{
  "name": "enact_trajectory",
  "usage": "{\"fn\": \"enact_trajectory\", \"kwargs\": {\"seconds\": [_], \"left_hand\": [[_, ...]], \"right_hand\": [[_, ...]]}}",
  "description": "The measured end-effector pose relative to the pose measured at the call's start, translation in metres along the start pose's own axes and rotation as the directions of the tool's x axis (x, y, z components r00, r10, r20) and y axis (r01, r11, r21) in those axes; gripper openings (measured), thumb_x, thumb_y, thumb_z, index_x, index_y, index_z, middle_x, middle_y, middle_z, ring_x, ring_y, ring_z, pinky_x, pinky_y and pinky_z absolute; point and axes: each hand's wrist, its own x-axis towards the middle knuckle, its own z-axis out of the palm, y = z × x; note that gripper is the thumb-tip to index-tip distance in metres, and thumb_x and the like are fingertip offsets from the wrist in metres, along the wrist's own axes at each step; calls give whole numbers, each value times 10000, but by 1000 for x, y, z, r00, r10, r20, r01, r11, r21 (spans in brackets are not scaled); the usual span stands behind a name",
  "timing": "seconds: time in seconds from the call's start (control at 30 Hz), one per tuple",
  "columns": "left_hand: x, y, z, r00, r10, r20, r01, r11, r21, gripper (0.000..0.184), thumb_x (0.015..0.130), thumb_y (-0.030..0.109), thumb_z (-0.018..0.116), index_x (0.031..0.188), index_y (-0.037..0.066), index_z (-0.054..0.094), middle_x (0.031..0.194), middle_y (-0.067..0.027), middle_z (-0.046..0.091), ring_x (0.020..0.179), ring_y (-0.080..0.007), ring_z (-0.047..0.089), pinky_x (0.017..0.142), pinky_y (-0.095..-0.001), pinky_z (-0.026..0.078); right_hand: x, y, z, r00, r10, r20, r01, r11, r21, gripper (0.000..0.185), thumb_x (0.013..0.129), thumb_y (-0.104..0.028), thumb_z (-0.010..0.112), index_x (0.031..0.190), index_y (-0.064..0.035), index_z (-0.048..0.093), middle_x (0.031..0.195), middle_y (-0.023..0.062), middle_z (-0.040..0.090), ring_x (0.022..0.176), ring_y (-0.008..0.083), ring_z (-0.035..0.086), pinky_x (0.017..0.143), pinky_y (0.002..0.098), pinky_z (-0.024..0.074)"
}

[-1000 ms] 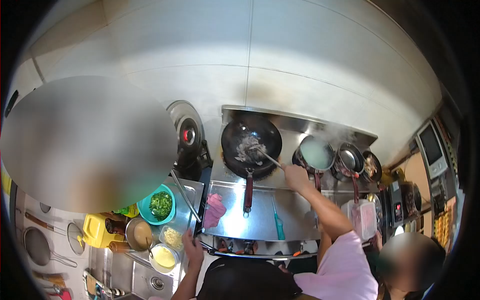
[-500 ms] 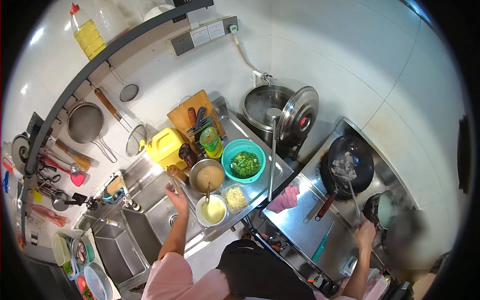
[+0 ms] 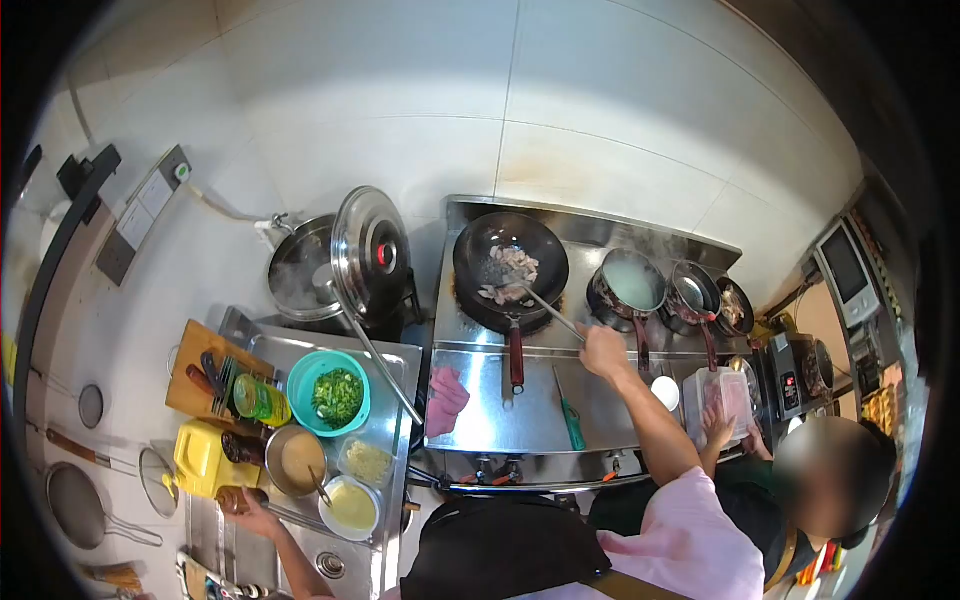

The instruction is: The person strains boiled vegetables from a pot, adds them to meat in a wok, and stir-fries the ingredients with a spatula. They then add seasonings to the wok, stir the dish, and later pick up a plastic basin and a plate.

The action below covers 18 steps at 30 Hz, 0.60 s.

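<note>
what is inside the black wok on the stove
Pale, chopped food lies inside the black wok, with a utensil held by the right hand reaching in. The wok's bottom under the food is covered, and the utensil's tip can't be made out.

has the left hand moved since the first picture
Yes: judged against the sink drain, the left hand has moved from the drain's right to its left, now at the brown bottle.
</note>
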Motion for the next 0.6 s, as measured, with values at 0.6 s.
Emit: {"fn": "enact_trajectory", "kwargs": {"seconds": [0.6], "left_hand": [[-184,337,272,317,377,870,-169,925,-339,671,771,237,795,1312,17,465,1243,-192,589,1160,-335,570,998,-411,432]], "right_hand": [[26,24,28,998,61,-13,-57,970,236,440,769,-74,594,1203,-126,642,885,232,692,854,409,680,756,503,547]]}}
